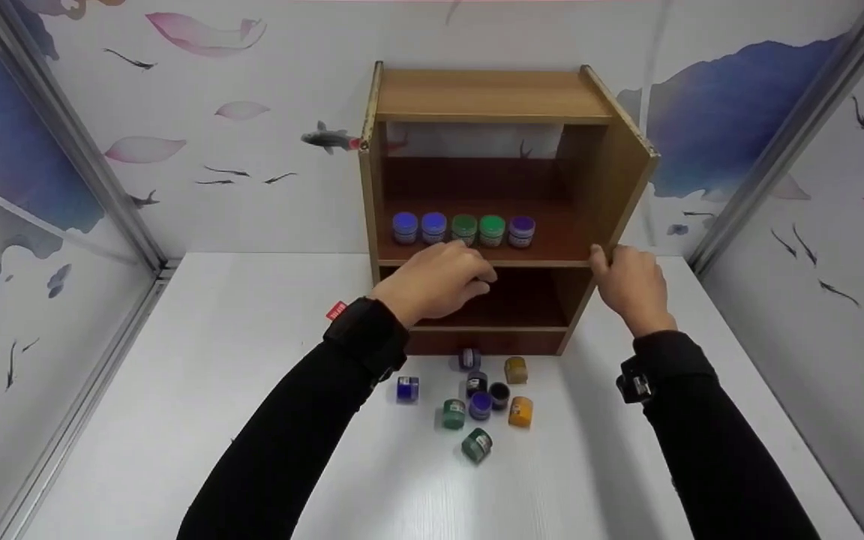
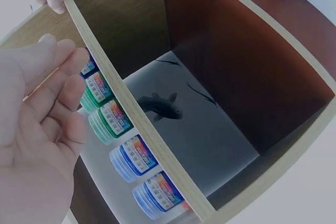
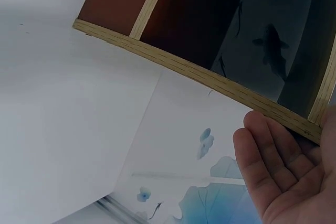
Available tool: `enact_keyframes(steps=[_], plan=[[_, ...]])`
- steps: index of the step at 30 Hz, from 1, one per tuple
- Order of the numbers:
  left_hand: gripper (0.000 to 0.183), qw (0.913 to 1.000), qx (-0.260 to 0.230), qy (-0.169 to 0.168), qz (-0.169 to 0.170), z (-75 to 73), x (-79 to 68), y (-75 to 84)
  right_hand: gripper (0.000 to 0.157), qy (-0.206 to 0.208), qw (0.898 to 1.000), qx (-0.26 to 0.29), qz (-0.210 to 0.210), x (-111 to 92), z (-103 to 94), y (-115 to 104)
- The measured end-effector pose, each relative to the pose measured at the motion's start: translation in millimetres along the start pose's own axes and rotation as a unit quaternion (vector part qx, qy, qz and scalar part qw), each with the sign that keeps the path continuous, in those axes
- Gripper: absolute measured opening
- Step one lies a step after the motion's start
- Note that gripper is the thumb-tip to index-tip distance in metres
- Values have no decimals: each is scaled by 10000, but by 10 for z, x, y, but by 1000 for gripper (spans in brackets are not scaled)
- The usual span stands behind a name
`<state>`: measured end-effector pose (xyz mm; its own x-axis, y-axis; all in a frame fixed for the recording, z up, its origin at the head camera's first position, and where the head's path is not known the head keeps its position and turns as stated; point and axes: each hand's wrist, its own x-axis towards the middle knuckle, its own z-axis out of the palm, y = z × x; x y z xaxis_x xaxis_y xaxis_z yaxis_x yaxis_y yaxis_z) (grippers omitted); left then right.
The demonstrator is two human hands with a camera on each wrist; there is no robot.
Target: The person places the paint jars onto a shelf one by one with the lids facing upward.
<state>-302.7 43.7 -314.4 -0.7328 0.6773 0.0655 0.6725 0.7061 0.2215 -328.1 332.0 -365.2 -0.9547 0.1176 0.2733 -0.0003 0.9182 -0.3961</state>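
A small wooden shelf unit (image 1: 488, 94) stands at the back of the white table. On its middle shelf sits a row of several paint jars: blue ones (image 1: 405, 227) at left, green ones (image 1: 491, 230), then a purple one (image 1: 521, 232). My left hand (image 1: 439, 279) hovers in front of this row, fingers loosely bent; the left wrist view shows nothing between them. My right hand (image 1: 633, 289) grips the front edge of the unit's right side panel (image 3: 220, 85). Its thumb lies at the front edge, and its fingers (image 3: 257, 153) lie along the outside.
Several more paint jars lie or stand on the table before the unit, among them a dark blue jar (image 1: 407, 388), a green jar (image 1: 477, 445) and an orange jar (image 1: 520, 412). Patterned white panels with metal frame posts (image 1: 64, 135) enclose the table (image 1: 252, 315).
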Motion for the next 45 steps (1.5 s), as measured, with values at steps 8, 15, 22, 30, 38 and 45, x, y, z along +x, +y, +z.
enact_keyframes(steps=[8, 15, 22, 30, 38, 45], plan=[[27, 9991, -250, -219, -280, 140, -167, -121, 52, -49, 10000, -25, -7, 1, -21, 20], [26, 9969, -409, -437, -508, 364, -320, -274, 53, -31, 10000, -3, -29, 0, -1, -1], [25, 9957, -446, -571, -582, 674, -401, -424, 52, 9, 10000, -37, -33, 8, -14, 22], [24, 9933, -364, -773, -783, 1062, -527, -517, 50, 8, 10000, -46, -41, 0, 3, 3], [25, 9933, 6, -743, -885, 1376, -572, -548, 49, -60, 10000, -8, 53, 0, 0, -9], [22, 9955, 525, -290, -737, 1585, -606, -600, 48, -23, 10000, -7, 64, -8, 4, -9]])
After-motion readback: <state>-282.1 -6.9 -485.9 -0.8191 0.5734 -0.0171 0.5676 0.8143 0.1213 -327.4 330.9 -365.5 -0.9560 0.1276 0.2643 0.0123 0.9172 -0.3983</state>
